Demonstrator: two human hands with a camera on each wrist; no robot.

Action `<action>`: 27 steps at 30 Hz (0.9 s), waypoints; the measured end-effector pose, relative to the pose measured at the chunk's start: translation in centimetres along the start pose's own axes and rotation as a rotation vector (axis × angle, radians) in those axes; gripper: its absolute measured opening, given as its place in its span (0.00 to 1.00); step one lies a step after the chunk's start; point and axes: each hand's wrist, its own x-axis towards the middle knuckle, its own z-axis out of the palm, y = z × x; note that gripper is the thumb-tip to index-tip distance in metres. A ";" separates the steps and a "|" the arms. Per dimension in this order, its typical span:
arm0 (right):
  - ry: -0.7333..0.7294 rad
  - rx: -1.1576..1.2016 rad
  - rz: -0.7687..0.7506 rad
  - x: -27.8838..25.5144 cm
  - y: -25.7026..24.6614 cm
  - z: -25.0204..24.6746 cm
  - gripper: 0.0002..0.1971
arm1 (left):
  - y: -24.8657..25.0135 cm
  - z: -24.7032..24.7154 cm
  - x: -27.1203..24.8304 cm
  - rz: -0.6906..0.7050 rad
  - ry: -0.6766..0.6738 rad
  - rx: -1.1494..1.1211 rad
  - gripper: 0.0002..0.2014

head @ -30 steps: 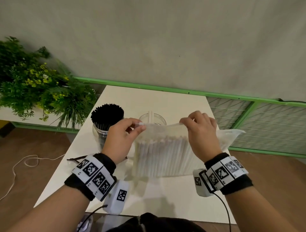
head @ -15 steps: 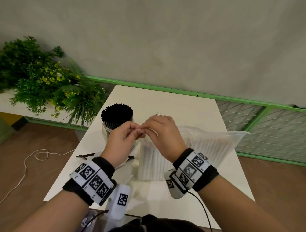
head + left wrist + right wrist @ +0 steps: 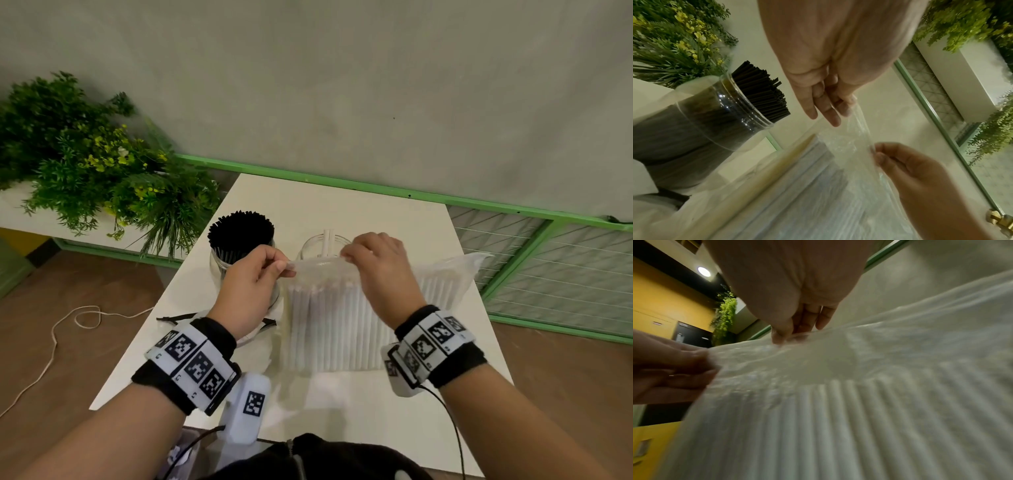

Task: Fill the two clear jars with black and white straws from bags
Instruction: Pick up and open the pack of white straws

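A clear plastic bag of white straws [image 3: 335, 329] stands upright on the white table [image 3: 342, 205]. My left hand [image 3: 274, 263] pinches the bag's top edge at its left corner. A short way to the right, my right hand [image 3: 356, 255] pinches the same edge, which stretches taut between them [image 3: 849, 138]. Behind my left hand a clear jar [image 3: 239, 253] is packed with black straws [image 3: 760, 94]. The second clear jar [image 3: 325, 245] behind the bag holds a couple of white straws. In the right wrist view the bag [image 3: 859, 402] fills the frame.
A leafy green plant [image 3: 85, 164] sits on a ledge left of the table. A green-framed wire fence [image 3: 548, 267] runs behind and to the right. An emptied bag with black strips [image 3: 178, 317] lies on the table by my left wrist. A cord [image 3: 68, 322] lies on the floor.
My right hand slid left along the bag's top until it met my left hand, then moved back to the right, drawing the edge taut. The left hand kept its pinch.
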 end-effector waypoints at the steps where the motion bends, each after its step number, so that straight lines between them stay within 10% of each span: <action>1: 0.007 -0.037 0.011 -0.5 1.0 -0.5 0.09 | 0.0 0.0 0.0 0.003 0.003 0.000 0.07; 13: 0.114 -0.315 0.310 -5.9 10.2 -5.1 0.07 | 0.1 -0.2 1.1 -0.030 0.032 0.002 0.07; 27: 0.282 0.029 0.567 -7.6 12.1 -5.9 0.12 | -0.1 -0.5 1.5 -0.057 0.048 -0.014 0.07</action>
